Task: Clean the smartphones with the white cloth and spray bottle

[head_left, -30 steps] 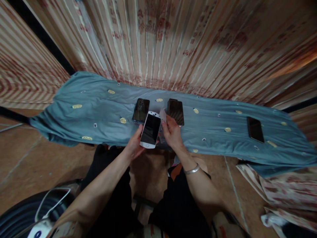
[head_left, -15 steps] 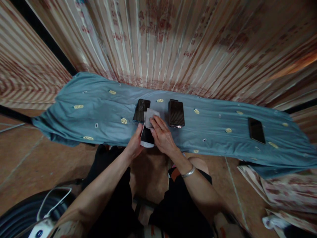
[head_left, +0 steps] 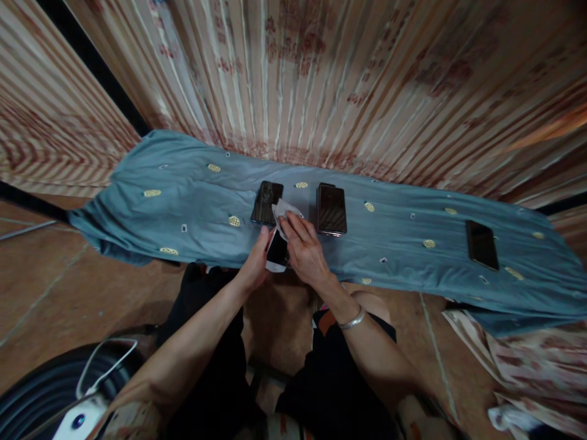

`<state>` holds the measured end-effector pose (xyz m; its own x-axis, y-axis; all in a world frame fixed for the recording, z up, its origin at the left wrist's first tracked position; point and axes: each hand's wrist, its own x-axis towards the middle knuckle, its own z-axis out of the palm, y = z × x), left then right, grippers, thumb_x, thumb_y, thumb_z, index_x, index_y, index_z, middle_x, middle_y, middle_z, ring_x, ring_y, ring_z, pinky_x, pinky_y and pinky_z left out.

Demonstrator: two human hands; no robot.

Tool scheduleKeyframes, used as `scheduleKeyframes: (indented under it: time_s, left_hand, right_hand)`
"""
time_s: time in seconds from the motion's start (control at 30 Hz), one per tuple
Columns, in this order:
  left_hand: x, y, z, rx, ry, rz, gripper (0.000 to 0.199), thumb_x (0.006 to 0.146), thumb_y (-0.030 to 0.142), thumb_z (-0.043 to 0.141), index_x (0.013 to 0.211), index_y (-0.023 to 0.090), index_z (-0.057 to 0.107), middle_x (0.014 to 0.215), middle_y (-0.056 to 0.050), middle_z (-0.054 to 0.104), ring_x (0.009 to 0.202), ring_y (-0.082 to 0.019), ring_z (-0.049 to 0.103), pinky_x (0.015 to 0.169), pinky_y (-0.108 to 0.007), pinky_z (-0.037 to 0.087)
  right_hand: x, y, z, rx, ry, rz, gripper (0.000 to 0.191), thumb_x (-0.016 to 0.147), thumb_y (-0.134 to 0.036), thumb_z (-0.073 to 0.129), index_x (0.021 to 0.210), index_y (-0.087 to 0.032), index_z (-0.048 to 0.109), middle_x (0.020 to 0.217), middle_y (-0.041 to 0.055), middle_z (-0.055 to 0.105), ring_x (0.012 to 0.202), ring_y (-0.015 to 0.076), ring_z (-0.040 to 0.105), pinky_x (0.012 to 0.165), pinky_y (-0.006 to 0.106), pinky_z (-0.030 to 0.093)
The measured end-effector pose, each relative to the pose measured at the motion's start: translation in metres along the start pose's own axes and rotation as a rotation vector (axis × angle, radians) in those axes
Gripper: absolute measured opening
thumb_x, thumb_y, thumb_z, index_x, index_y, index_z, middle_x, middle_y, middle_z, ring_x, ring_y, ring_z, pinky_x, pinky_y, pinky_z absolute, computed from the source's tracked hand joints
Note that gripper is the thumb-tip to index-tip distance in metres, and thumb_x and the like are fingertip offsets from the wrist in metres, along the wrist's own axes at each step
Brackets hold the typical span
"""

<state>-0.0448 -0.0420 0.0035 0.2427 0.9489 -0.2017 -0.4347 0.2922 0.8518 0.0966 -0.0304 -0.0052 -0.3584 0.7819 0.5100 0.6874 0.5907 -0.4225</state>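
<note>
A white-framed phone (head_left: 277, 252) with a dark screen is gripped at its left edge by my left hand (head_left: 255, 264). My right hand (head_left: 306, 249) holds a pale grey cloth (head_left: 285, 209) against the upper part of that phone, fingers bent over the cloth. Just behind them a black phone (head_left: 266, 203) lies on the blue cloth cover (head_left: 202, 201). To the right of my hands is a stack of dark phones (head_left: 332, 209). Another dark phone (head_left: 482, 245) lies alone further to the right.
A patterned curtain (head_left: 293, 85) hangs behind the covered surface. At the lower left are a coiled black hose (head_left: 36, 391) and a white device (head_left: 81, 420) with a cable. Folded patterned fabric (head_left: 536, 360) lies at the lower right, below the cover's edge.
The view has shifted slightly, so the surface and phones appear a little further right. The pale cloth in my right hand has turned and crumpled somewhat over the phone.
</note>
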Motion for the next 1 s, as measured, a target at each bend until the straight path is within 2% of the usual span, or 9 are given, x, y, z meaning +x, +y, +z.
scheduleKeyframes:
  time_s: [0.13,0.27,0.43,0.57,0.67,0.77,0.87,1.0]
  left_hand:
    - [-0.001,-0.003,0.000,-0.031,-0.025,0.001,0.072,0.090,0.072,0.049,0.139,0.021,0.063,0.128,-0.010,0.072,0.129,-0.033,0.061,0.104,-0.047,0.052]
    - [-0.003,-0.005,0.002,-0.066,0.012,-0.052,0.068,0.091,0.069,0.052,0.136,0.021,0.067,0.123,-0.010,0.075,0.122,-0.032,0.065,0.099,-0.044,0.055]
    - [-0.003,0.002,0.007,-0.252,0.021,-0.073,0.055,0.098,0.057,0.050,0.136,0.022,0.067,0.127,-0.009,0.074,0.127,-0.030,0.063,0.105,-0.042,0.052]
    - [-0.001,0.010,0.009,-0.372,0.139,-0.103,0.050,0.103,0.049,0.044,0.138,0.021,0.065,0.127,-0.009,0.074,0.127,-0.026,0.064,0.108,-0.037,0.050]
    - [0.000,0.014,0.007,-0.392,0.228,-0.156,0.051,0.104,0.049,0.040,0.131,0.018,0.069,0.119,-0.009,0.077,0.120,-0.023,0.069,0.105,-0.035,0.053]
    - [0.000,0.015,0.004,-0.402,0.263,-0.186,0.052,0.102,0.054,0.041,0.119,0.016,0.073,0.105,-0.009,0.080,0.111,-0.021,0.073,0.101,-0.031,0.055]
    - [0.001,0.017,0.002,-0.429,0.276,-0.191,0.054,0.103,0.054,0.037,0.112,0.015,0.074,0.098,-0.008,0.081,0.110,-0.019,0.073,0.099,-0.026,0.055]
    - [0.000,0.020,0.007,-0.444,0.284,-0.183,0.055,0.105,0.049,0.034,0.124,0.013,0.071,0.116,-0.010,0.078,0.119,-0.019,0.069,0.102,-0.026,0.052]
  right_hand:
    - [0.001,0.001,-0.001,-0.048,0.019,0.009,0.056,0.101,-0.013,0.033,0.155,-0.016,0.045,0.156,0.0142,0.049,0.143,0.0280,0.045,0.121,0.049,0.040]
    - [0.003,0.007,-0.005,-0.120,0.035,0.021,0.055,0.101,-0.012,0.034,0.155,-0.013,0.043,0.156,0.0175,0.049,0.143,0.0287,0.046,0.118,0.051,0.043]
    - [0.001,-0.001,-0.003,-0.131,0.005,-0.024,0.053,0.101,-0.011,0.033,0.151,-0.013,0.050,0.155,0.0182,0.049,0.143,0.0284,0.046,0.118,0.051,0.043]
    - [-0.004,-0.014,0.002,-0.110,-0.041,-0.067,0.051,0.100,-0.009,0.035,0.147,-0.014,0.055,0.154,0.0162,0.052,0.142,0.0278,0.046,0.119,0.049,0.043]
    - [-0.007,-0.022,0.005,-0.117,-0.049,-0.105,0.050,0.099,-0.008,0.037,0.144,-0.012,0.057,0.152,0.0153,0.054,0.139,0.0272,0.048,0.119,0.046,0.043]
    - [-0.010,-0.026,0.007,-0.109,-0.042,-0.155,0.046,0.099,-0.009,0.038,0.141,-0.008,0.060,0.150,0.0171,0.056,0.137,0.0278,0.049,0.118,0.045,0.044]
    - [-0.012,-0.028,0.010,-0.080,-0.065,-0.171,0.046,0.100,-0.011,0.038,0.142,-0.008,0.058,0.151,0.0172,0.055,0.139,0.0274,0.048,0.118,0.046,0.044]
    - [-0.011,-0.023,0.011,-0.069,-0.108,-0.112,0.050,0.102,-0.015,0.040,0.151,-0.013,0.049,0.157,0.0141,0.049,0.147,0.0251,0.042,0.122,0.046,0.040]
